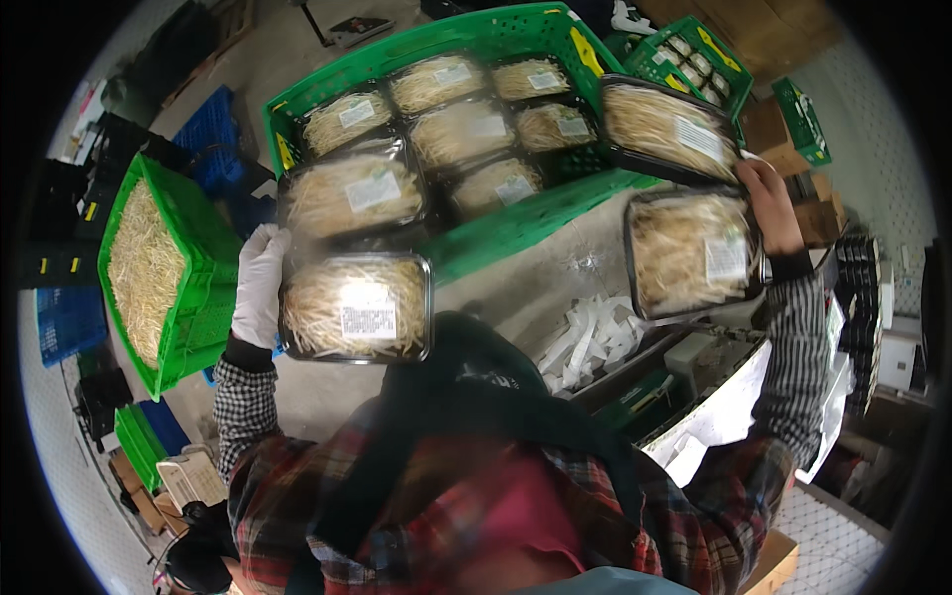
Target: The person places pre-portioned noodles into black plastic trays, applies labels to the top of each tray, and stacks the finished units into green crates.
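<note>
My left hand [259,286], in a white glove, grips two film-wrapped black trays of bean sprouts by their left edges. The lower tray [316,305] is tilted up towards me and bears a printed label; the upper tray [320,197] is over the near left part of a green plastic crate [513,230]. Bare-fingered, my right hand [770,204] holds two more such trays by their right ends. One tray [647,123] is at the crate's right end, the other tray [662,256] just below it. Several labelled trays [454,134] lie in rows inside the crate.
On the left stands a green crate [167,297] heaped with loose sprouts. White label backing strips [595,335] pile up beside a white-topped machine or bench [714,401]. A smaller green crate [695,63] with packs is at upper right. Stacked black trays [855,320] rise at right.
</note>
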The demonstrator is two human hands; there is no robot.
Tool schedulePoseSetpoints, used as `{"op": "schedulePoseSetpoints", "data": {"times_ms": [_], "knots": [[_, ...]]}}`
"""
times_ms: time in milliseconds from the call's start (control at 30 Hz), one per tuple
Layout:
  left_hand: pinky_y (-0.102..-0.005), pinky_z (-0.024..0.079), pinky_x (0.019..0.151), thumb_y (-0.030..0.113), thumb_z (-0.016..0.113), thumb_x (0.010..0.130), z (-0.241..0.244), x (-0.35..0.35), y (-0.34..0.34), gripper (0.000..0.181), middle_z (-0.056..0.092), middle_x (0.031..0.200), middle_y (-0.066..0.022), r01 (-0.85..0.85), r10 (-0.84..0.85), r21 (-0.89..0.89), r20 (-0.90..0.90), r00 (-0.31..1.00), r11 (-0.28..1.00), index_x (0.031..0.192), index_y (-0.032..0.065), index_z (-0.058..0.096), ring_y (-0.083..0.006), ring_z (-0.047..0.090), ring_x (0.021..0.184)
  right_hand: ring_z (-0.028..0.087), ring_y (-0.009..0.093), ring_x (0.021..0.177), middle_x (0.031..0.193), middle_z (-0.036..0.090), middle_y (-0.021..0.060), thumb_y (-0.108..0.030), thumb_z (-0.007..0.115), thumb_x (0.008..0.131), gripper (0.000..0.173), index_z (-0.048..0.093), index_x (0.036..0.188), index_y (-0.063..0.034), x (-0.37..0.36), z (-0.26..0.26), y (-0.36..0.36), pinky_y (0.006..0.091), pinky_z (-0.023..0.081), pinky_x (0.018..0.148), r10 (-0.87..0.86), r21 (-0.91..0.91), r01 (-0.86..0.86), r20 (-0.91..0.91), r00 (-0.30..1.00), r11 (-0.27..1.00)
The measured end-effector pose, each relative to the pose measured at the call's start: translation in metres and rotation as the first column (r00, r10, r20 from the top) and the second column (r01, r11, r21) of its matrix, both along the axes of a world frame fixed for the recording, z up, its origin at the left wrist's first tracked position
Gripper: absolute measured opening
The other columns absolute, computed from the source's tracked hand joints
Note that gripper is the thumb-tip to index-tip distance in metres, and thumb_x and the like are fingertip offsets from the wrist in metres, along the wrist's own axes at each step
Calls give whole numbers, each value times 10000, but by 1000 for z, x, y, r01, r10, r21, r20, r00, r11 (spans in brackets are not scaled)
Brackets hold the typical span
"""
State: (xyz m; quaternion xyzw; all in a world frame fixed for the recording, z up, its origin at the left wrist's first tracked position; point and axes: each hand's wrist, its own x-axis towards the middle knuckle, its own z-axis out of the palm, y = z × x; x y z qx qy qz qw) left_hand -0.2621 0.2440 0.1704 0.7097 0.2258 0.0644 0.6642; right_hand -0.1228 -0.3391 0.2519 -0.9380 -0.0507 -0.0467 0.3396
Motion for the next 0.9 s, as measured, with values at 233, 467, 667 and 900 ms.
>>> {"op": "schedulePoseSetpoints", "data": {"times_ms": [233,467,667,900], "knots": [[-211,421,642,179,567,915,-9,7,20,136,559,772,31,200,-200,-25,-265,943,979,912,46,592,-63,512,702,585,312,822,925,640,179,-366,497,920,427,651,916,32,146,-40,37,382,437,791,183,-431,-436,-513,839,790],[-217,442,621,198,561,921,26,11,33,263,615,807,-12,317,-250,46,-513,821,947,1076,-6,620,-80,540,674,616,197,934,1021,680,124,-401,519,918,404,705,982,-48,198,-18,81,285,442,843,331,-235,-555,-599,729,798],[-160,422,620,142,622,889,50,24,41,215,634,887,30,144,-118,94,-238,964,985,1071,31,649,-21,498,673,631,201,891,961,684,108,-297,494,930,332,675,950,-20,181,-108,183,296,466,810,625,-136,-692,-335,705,709],[-145,338,552,152,571,925,44,43,52,222,556,760,71,-14,32,186,-91,995,982,1088,24,650,3,425,627,557,329,1016,1010,636,137,-395,561,867,366,640,1024,-74,173,-123,167,404,440,892,580,-411,-576,-130,804,706]]}}
